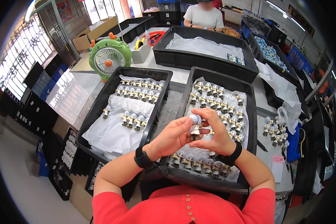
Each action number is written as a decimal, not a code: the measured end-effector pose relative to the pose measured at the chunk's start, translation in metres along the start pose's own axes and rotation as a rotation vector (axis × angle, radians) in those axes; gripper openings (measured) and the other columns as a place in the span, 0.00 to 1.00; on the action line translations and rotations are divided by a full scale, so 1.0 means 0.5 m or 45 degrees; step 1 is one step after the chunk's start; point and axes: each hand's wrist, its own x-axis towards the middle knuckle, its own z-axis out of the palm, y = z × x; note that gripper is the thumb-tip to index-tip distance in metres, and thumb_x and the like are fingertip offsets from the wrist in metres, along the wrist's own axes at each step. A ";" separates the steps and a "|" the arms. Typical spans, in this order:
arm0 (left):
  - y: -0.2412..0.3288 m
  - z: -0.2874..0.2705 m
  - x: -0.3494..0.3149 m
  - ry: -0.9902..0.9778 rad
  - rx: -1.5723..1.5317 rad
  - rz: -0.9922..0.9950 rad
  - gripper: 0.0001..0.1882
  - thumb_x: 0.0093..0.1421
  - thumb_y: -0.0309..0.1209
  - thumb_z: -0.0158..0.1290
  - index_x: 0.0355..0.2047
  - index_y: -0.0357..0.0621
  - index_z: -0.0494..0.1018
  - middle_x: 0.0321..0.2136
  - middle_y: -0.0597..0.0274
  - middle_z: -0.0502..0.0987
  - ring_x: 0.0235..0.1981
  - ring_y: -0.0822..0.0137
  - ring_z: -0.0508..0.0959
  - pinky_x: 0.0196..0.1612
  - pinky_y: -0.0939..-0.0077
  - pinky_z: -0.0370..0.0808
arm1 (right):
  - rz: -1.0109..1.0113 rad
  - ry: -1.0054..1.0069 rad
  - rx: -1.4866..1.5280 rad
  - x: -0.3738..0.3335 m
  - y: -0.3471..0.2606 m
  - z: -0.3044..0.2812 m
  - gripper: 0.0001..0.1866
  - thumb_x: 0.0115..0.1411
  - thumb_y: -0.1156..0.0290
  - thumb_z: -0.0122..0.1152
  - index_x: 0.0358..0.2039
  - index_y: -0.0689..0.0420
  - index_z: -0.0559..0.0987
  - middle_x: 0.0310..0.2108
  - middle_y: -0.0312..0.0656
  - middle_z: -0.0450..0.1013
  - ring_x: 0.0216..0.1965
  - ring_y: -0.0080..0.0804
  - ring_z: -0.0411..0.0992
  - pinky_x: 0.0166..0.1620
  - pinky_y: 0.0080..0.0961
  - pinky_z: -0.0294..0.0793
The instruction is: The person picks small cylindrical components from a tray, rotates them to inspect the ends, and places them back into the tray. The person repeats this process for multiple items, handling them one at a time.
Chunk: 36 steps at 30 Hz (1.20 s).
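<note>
A small toy-assembly workshop. Either side of the hands holding one figurine (195, 125), black plastic trays (100, 108) lined with white paper carry rows of identical figurines (214, 99). Beyond the grip stand more trays (203, 61), a green desk fan (109, 55), cardboard boxes (97, 31), and another seated worker (204, 15); stacked crates (44, 84) lie far left.

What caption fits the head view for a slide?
Both hands, left and right, hold a small figurine above a black tray.

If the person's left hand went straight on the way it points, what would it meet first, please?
Probably the right hand: the left hand points right across the small white-headed figurine both hold; depth is unclear.
</note>
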 end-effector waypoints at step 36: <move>0.169 -0.048 -0.045 0.234 0.545 -0.102 0.19 0.62 0.29 0.51 0.53 0.40 0.65 0.43 0.62 0.72 0.44 0.67 0.76 0.47 0.76 0.73 | 0.292 0.077 0.322 -0.009 0.028 -0.004 0.41 0.47 0.66 0.68 0.62 0.55 0.60 0.54 0.42 0.66 0.56 0.31 0.63 0.54 0.28 0.60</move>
